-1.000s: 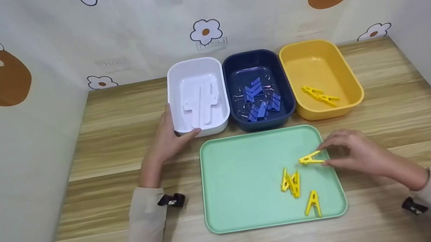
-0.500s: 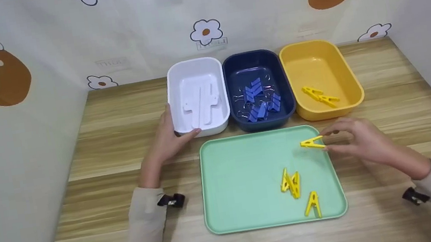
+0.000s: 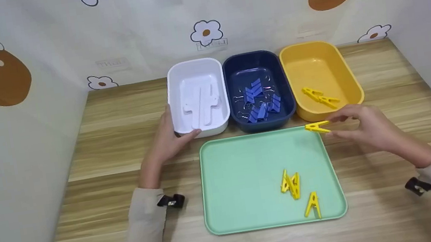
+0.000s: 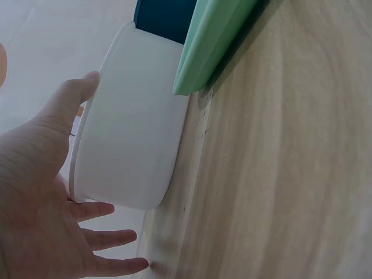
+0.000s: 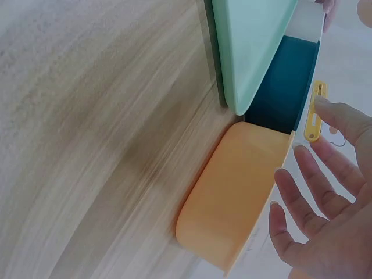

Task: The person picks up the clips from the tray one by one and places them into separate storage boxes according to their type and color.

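Observation:
My right hand [image 3: 370, 125] pinches a yellow clothespin [image 3: 315, 127] by its handle ends, above the far right corner of the green tray [image 3: 241, 177]. In the right wrist view the same clothespin [image 5: 315, 110] is seen from its side between thumb and forefinger. Several more yellow clothespins [image 3: 312, 204] lie on the tray's right half. My left hand [image 3: 164, 142] rests at the near left corner of the white bin [image 3: 212, 130]. Seen from the left wrist, its thumb is at the bin's rim and the other fingers are spread straight beside the wall.
The navy bin [image 3: 265, 124] holds several blue binder clips [image 3: 253, 89]. Two yellow clothespins [image 3: 321, 96] lie in the yellow bin [image 3: 314, 65] on the right. White flat pieces [image 3: 198, 106] lie in the white bin. The three bins stand side by side behind the tray.
My right hand has lifted the clothespin from the tray and carried it away from me, slightly right, toward the yellow bin. The left hand has stayed in place.

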{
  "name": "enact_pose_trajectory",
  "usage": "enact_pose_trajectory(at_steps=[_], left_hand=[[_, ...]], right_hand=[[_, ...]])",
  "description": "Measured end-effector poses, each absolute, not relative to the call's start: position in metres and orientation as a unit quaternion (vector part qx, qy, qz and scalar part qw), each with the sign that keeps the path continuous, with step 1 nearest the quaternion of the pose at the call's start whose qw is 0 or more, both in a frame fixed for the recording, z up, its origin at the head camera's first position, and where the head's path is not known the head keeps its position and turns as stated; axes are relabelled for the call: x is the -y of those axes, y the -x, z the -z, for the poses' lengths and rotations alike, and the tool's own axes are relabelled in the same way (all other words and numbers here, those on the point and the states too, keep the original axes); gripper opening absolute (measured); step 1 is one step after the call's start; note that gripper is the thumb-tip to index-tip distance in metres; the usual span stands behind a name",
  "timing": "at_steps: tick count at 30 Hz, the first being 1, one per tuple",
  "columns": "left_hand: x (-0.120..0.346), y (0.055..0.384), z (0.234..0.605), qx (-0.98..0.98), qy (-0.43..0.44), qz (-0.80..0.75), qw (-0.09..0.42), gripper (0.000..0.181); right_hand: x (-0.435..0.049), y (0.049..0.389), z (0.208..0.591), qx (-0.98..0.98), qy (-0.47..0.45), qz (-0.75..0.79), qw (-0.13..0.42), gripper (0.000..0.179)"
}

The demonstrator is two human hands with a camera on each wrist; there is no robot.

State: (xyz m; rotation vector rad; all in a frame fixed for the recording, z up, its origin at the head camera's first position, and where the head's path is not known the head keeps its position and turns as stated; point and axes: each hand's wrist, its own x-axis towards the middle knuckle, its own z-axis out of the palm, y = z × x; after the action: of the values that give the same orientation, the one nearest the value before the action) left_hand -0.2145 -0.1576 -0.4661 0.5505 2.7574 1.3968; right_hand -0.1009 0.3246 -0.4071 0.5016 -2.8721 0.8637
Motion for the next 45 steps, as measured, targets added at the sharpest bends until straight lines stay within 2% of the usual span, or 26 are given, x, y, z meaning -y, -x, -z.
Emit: enact_pose_trajectory(at_steps=[32,45], left_hand=[[0.157,0.213,0.463,-0.888,-0.143,-0.435,0.034,0.121],[0.157,0.214,0.464,-0.883,-0.15,-0.443,0.03,0.12]], right_hand=[[-0.344,0.144,0.381,0.945,-0.084,-0.312,0.041,0.031],[-0.35,0.165,0.379,0.947,-0.053,-0.314,0.028,0.04]])
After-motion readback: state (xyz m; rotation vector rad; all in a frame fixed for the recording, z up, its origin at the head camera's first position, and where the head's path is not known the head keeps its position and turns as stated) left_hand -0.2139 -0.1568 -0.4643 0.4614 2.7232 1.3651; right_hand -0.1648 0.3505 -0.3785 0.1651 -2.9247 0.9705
